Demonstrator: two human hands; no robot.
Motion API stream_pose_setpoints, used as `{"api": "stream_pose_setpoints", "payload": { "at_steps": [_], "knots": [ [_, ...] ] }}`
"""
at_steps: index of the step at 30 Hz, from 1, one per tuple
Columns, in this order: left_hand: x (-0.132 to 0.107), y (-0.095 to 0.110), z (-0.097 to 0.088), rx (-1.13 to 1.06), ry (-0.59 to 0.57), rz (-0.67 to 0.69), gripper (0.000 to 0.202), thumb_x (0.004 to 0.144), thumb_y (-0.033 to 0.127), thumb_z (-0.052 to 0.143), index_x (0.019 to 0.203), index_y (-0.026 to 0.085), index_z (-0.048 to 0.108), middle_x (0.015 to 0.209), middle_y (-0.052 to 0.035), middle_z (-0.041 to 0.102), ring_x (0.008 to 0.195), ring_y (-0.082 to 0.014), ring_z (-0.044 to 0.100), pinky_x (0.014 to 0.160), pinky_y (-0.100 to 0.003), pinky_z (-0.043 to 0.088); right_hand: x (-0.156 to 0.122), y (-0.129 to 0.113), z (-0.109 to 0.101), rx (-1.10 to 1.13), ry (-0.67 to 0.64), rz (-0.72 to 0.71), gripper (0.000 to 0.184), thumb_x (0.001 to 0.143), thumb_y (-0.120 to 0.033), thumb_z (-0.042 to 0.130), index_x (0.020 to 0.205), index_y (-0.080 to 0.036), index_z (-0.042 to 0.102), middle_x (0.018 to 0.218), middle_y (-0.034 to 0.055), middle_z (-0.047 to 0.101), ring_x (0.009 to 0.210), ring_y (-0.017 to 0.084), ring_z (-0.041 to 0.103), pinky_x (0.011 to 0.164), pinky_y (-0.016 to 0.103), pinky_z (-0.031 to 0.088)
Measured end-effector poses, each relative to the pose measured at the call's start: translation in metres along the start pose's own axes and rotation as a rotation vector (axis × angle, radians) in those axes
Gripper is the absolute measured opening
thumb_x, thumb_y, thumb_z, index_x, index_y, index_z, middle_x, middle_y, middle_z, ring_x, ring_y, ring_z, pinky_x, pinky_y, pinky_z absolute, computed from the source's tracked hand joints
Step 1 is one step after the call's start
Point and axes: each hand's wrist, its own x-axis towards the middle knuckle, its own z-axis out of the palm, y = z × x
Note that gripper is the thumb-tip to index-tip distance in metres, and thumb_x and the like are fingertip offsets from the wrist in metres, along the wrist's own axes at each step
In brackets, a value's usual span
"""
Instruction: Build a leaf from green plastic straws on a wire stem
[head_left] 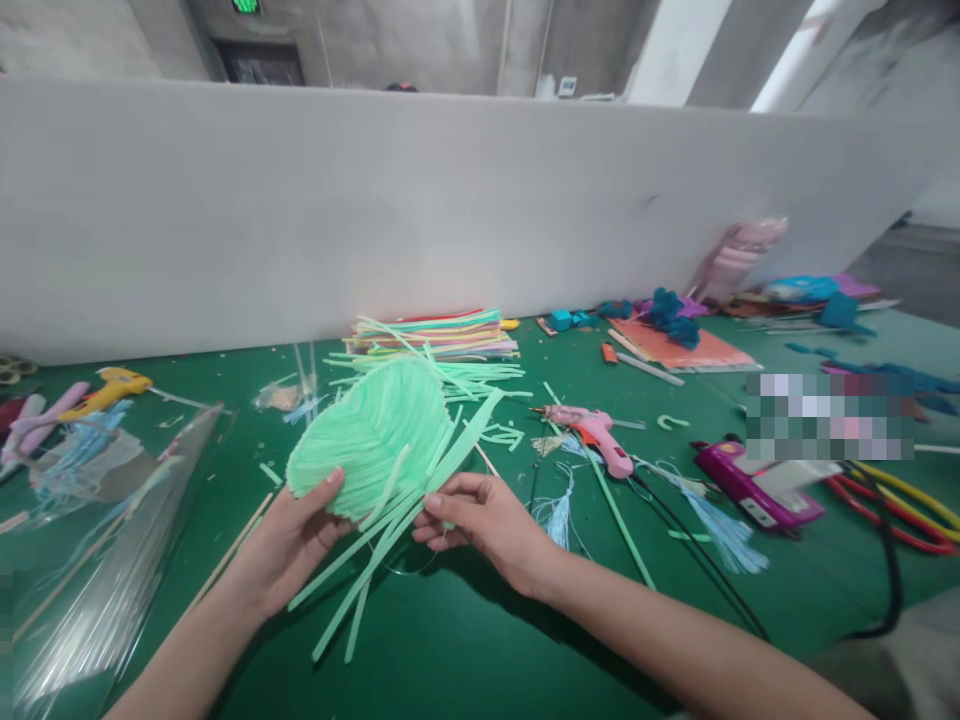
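A light green leaf shape (375, 420) built from fuzzy pipe cleaners is held up above the green table. My left hand (304, 530) grips its lower left edge, thumb on the front face. Several loose green pipe cleaners (379, 550) stick out from the leaf's lower right, crossing each other and pointing down to the left. My right hand (472, 520) pinches at these strips beside the leaf, thumb against fingers. A thin clear loop of thread or wire hangs below, between the hands. My right fingertips partly hide where the strips meet.
Behind the leaf lies a stack of coloured pipe cleaners (442, 335). A pink glue gun (592, 430) rests to the right, near blue tassels (559, 515) and a purple device (757, 485). At left are a yellow glue gun (112, 388) and clear plastic sleeves (124, 570). A white partition (450, 210) stands behind.
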Motion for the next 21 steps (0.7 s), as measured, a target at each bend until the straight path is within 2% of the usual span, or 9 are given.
{"api": "stream_pose_setpoints", "payload": {
  "at_steps": [6,11,14,18,21],
  "knots": [
    [-0.0041,-0.001,0.0071,0.008,0.019,-0.026,0.017,0.071,0.014,0.081,0.085,0.014,0.071,0.077,-0.0012,0.074,0.06,-0.0139,0.069,0.053,-0.022,0.061,-0.0028,-0.002,0.0023,-0.033,0.033,-0.032,0.039,0.064,-0.043,0.085,0.074,-0.012,0.064,0.071,0.0064,0.074,0.064,0.016,0.072,0.06,0.024,0.055],
    [-0.0045,0.0006,0.008,0.005,0.002,-0.044,0.027,0.064,0.017,0.087,0.086,0.014,0.071,0.076,-0.0008,0.074,0.059,-0.0144,0.069,0.053,-0.023,0.062,-0.0035,0.0006,0.0031,-0.034,0.042,-0.077,0.037,0.064,-0.043,0.085,0.07,-0.012,0.065,0.068,0.0055,0.074,0.061,0.016,0.072,0.058,0.024,0.054],
    [-0.0047,0.0011,0.0074,-0.018,0.0,-0.076,0.024,0.062,0.018,0.088,0.078,0.014,0.071,0.071,0.0006,0.073,0.057,-0.0132,0.068,0.054,-0.022,0.062,-0.0026,0.0015,0.002,-0.022,0.041,-0.106,0.034,0.065,-0.04,0.085,0.069,-0.013,0.065,0.064,0.0042,0.073,0.058,0.015,0.071,0.057,0.023,0.053],
    [-0.0061,0.0023,0.009,-0.053,0.004,-0.12,0.016,0.066,0.016,0.085,0.071,0.013,0.07,0.066,0.0005,0.071,0.05,-0.0112,0.065,0.052,-0.021,0.061,-0.0008,0.0012,-0.0004,-0.026,0.032,-0.085,0.034,0.066,-0.041,0.084,0.072,-0.012,0.067,0.067,0.0049,0.074,0.061,0.014,0.072,0.059,0.023,0.054],
    [-0.0064,0.0047,0.0104,-0.077,0.018,-0.115,0.008,0.074,0.017,0.079,0.076,0.013,0.072,0.066,-0.0017,0.072,0.051,-0.0133,0.066,0.053,-0.021,0.061,-0.0009,0.0009,-0.0014,-0.037,-0.008,-0.024,0.035,0.065,-0.042,0.085,0.072,-0.012,0.068,0.07,0.0062,0.075,0.063,0.015,0.072,0.061,0.024,0.055]
  ]
}}
